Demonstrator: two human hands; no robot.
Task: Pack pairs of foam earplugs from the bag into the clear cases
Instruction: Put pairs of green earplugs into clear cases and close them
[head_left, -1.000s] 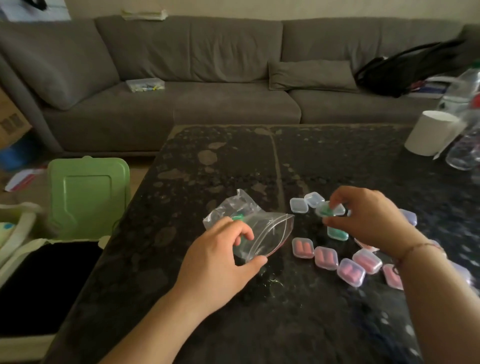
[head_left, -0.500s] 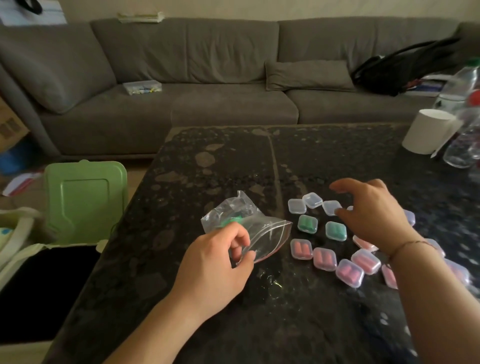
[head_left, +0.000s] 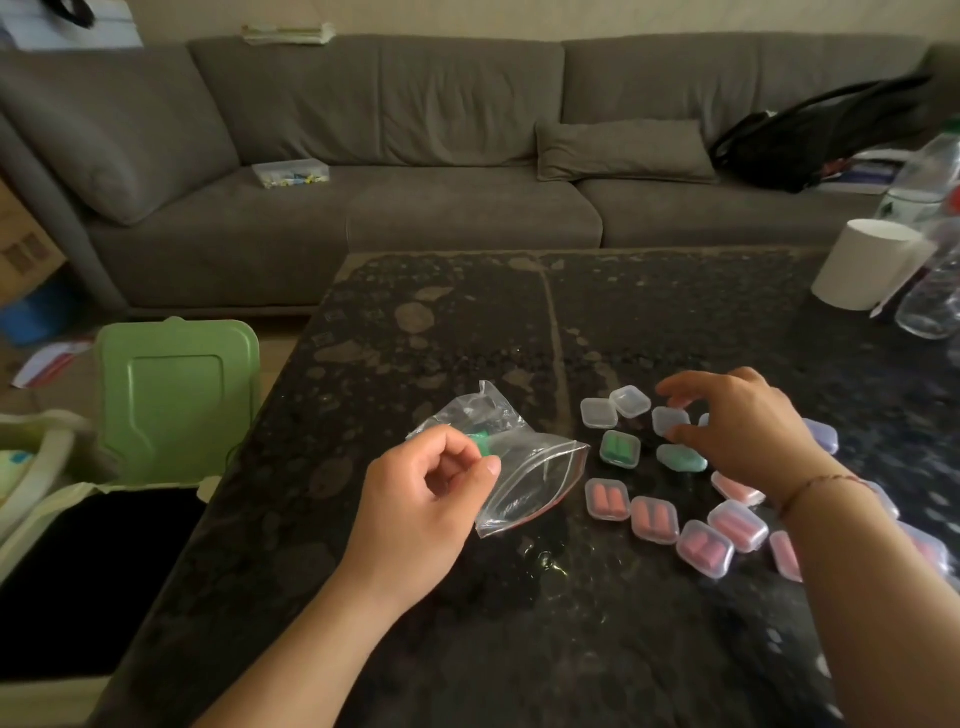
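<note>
On the dark tabletop (head_left: 467, 649), my left hand (head_left: 421, 514) pinching a green earplug (head_left: 482, 445) beside the clear bag (head_left: 524, 467), right hand (head_left: 748, 431) loosely spread, fingertips on an empty case (head_left: 669, 420).

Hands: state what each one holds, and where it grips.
Left hand pinches the bag by its near edge. Right hand closes fingertips on an empty case; exact contact unclear.

The dark table (head_left: 519, 649) lies bare along its near edge and across its far middle, giving open passage there. Mid-table the clear bag (head_left: 524, 467) blocks the left, the cluster of small cases (head_left: 654, 519) crowds the right, a narrow gap between them. At the far right corner stand a white cup (head_left: 862, 265) and plastic bottles (head_left: 935, 291)
</note>
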